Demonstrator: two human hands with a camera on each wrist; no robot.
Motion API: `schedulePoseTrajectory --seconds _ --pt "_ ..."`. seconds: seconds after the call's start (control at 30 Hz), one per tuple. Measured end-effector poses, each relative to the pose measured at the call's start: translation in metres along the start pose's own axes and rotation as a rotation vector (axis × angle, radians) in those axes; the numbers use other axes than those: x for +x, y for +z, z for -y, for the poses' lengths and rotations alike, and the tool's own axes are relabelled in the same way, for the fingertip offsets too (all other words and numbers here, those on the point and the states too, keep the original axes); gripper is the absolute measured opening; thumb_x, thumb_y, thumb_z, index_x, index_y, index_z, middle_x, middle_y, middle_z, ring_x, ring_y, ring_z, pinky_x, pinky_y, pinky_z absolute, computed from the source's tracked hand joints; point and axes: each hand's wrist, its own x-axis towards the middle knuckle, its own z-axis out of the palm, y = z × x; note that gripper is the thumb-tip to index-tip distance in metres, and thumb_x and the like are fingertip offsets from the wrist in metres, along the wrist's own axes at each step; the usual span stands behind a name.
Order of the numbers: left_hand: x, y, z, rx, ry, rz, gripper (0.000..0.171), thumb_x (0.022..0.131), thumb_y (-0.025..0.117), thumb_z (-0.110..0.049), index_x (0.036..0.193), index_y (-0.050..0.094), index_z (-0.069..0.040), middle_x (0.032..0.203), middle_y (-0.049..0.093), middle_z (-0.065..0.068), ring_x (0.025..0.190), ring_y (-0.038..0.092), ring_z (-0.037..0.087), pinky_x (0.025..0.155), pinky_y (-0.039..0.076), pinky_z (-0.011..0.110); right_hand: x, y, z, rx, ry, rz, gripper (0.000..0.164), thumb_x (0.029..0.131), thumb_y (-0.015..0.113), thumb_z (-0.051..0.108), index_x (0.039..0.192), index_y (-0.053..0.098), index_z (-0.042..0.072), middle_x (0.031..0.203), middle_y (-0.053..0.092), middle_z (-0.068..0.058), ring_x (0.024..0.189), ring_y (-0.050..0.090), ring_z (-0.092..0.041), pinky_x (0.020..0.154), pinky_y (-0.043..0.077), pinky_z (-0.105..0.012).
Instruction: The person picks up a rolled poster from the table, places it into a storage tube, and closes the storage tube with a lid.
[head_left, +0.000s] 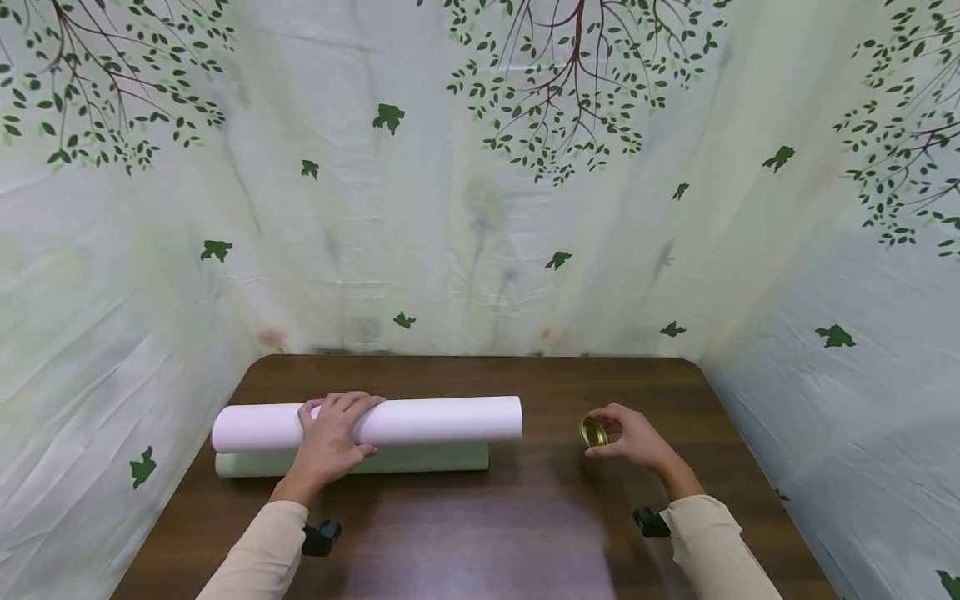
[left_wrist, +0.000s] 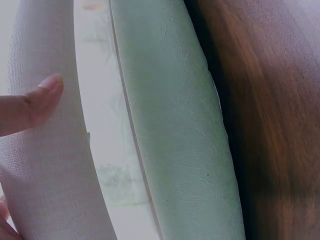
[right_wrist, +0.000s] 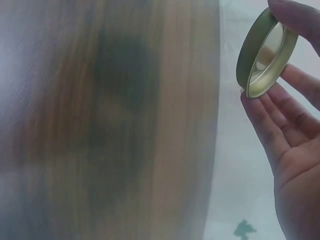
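My left hand grips a long white roll of textured, wallpaper-like sheet near its middle. The thumb lies along the near side, while the fingers go over the top and partly out of sight. A pale green roll lies lengthwise on the table just in front of and below the white one; in the left wrist view a strip of curtain shows between the two. On the right, my right hand pinches a shallow round gold-coloured lid by its rim, tilted on edge above the table.
The brown wooden table has rounded far corners. A white curtain printed with leaves and branches surrounds it at the back and both sides. Black wrist cameras sit by both cuffs.
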Motion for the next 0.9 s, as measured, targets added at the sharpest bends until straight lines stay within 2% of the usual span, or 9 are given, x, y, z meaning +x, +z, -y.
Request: schedulePoseTrajectory --seconds 0.27,0.43,0.67,0.9 --pt "0.005 0.001 -0.002 -0.006 0.005 0.001 0.071 0.059 0.092 -0.018 0.122 0.062 -0.014 0.120 0.060 0.011 0.113 0.047 0.036 0.094 0.019 0.064 0.013 0.001 0.006 0.024 -0.037 0.010 0.063 0.072 0.085 0.030 0.122 0.061 0.001 0.110 0.061 -0.008 0.101 0.061 -0.029 0.086 0.051 -0.047" --pt "0.004 0.002 -0.002 0.002 0.009 -0.005 0.071 0.058 0.093 -0.018 0.122 0.063 -0.014 0.119 0.061 0.010 0.112 0.048 0.036 0.094 0.020 0.063 0.022 0.006 0.010 0.074 -0.022 0.017 0.064 0.073 0.085 0.027 0.125 0.059 -0.001 0.112 0.061 -0.010 0.103 0.061 -0.032 0.086 0.050 -0.048" --pt "0.004 0.009 -0.001 0.014 0.043 -0.040 0.072 0.054 0.093 -0.016 0.120 0.065 -0.014 0.116 0.062 0.010 0.109 0.050 0.034 0.092 0.021 0.062 0.036 0.013 0.018 0.196 0.017 0.030 0.062 0.075 0.083 0.022 0.128 0.058 0.001 0.113 0.062 -0.014 0.102 0.061 -0.031 0.084 0.052 -0.045" --pt "0.004 0.015 -0.003 0.012 0.036 -0.038 0.072 0.054 0.094 -0.016 0.120 0.064 -0.015 0.116 0.062 0.010 0.109 0.050 0.035 0.092 0.021 0.062 0.047 0.017 0.023 0.338 0.011 0.056 0.060 0.079 0.079 0.009 0.131 0.053 -0.007 0.116 0.060 -0.023 0.104 0.061 -0.039 0.087 0.051 -0.046"
